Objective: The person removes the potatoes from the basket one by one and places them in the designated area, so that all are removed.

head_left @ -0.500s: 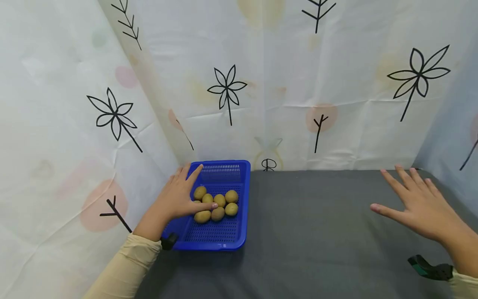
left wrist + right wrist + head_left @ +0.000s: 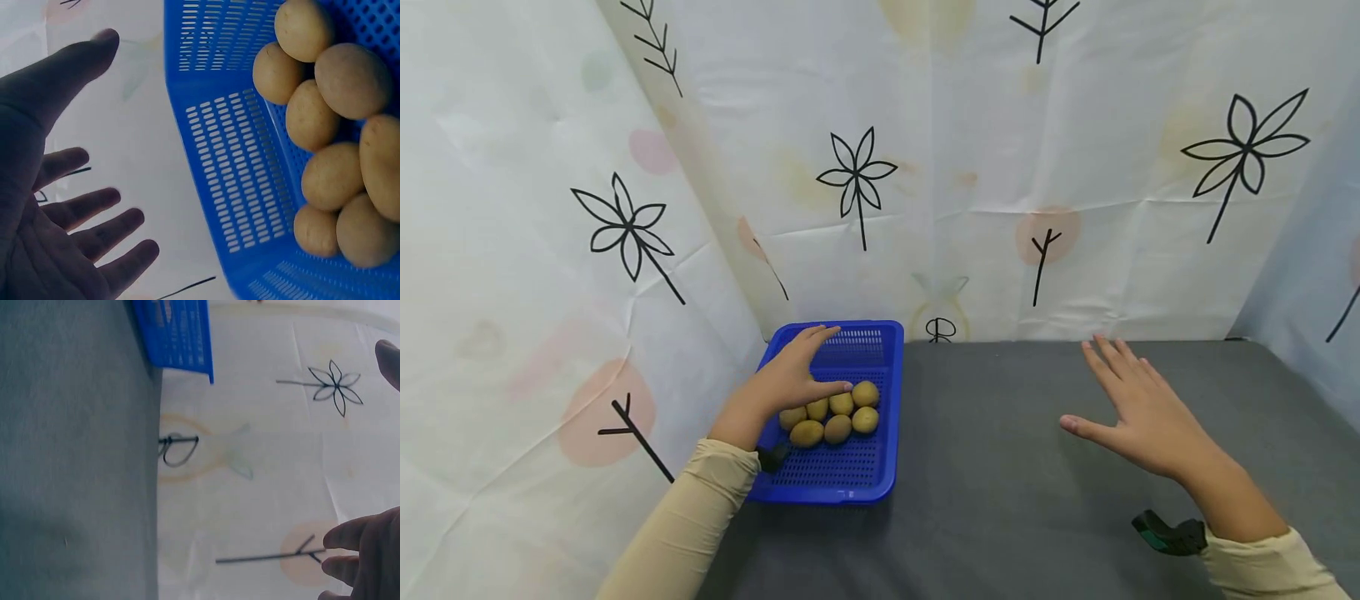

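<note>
Several potatoes point(image 2: 838, 429) lie together in a blue plastic basket point(image 2: 891, 417) at the left of the table. My left hand point(image 2: 786, 379) is over the basket's left side, thumb and fingers spread, holding nothing; in the head view it hides some potatoes. The left wrist view shows the potatoes point(image 2: 353, 81) inside the basket's slotted wall point(image 2: 234, 181), with the left hand point(image 2: 37, 206) apart from them. My right hand point(image 2: 1153, 417) is above the table to the right, fingers straight and thumb out, with nothing in it. Only some fingers point(image 2: 350, 534) show in the right wrist view.
A grey table point(image 2: 985, 450) stretches right from the basket. White cloth walls point(image 2: 940, 167) printed with plant drawings rise behind it and along both sides. A black wrist strap point(image 2: 1172, 533) sits at the right wrist.
My right hand has moved left across the table. The left hand has shifted right, further over the basket. The basket and potatoes stay in place.
</note>
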{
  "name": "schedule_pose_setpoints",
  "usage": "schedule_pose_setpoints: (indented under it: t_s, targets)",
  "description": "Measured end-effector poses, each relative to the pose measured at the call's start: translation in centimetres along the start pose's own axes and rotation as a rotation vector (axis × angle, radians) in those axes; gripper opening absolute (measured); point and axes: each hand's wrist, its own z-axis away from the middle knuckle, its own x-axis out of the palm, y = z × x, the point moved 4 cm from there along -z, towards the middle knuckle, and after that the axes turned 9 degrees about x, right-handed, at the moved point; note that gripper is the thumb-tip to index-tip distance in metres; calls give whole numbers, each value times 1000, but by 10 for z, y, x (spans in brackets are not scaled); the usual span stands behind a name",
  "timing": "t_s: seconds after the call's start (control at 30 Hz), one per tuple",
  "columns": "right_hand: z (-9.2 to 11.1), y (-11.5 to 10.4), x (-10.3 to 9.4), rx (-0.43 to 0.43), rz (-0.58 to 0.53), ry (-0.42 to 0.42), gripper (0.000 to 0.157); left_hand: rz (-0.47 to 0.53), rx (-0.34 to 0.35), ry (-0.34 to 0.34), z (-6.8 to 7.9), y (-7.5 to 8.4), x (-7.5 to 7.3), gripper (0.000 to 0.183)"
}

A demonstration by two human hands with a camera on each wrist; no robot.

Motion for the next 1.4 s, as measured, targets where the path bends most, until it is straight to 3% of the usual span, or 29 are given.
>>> schedule_pose_setpoints:
  t_s: [0.23, 0.53, 0.77, 1.07, 1.23, 1.4]
  targets:
    - [-14, -45, 32, -31, -65, -52, 110, 48, 31, -12, -23, -12, 14, 80]
    - [-22, -109, 75, -128, -103, -111, 109, 114, 22, -49, -42, -35, 36, 72]
    - [-24, -151, 94, -178, -148, -168, 113, 157, 39, -98, -49, -47, 56, 67]
    - [-21, -193, 122, -208, -148, -252, 118, 226, -33, -160, -51, -57, 75, 63]
    - [-19, -210, 136, -189, -104, -258, 124, 224, -39, -158, -53, -60, 82, 58]
    - [-17, -220, 143, -146, -85, -214, 127, 240, -49, -166, -54, -60, 86, 57]
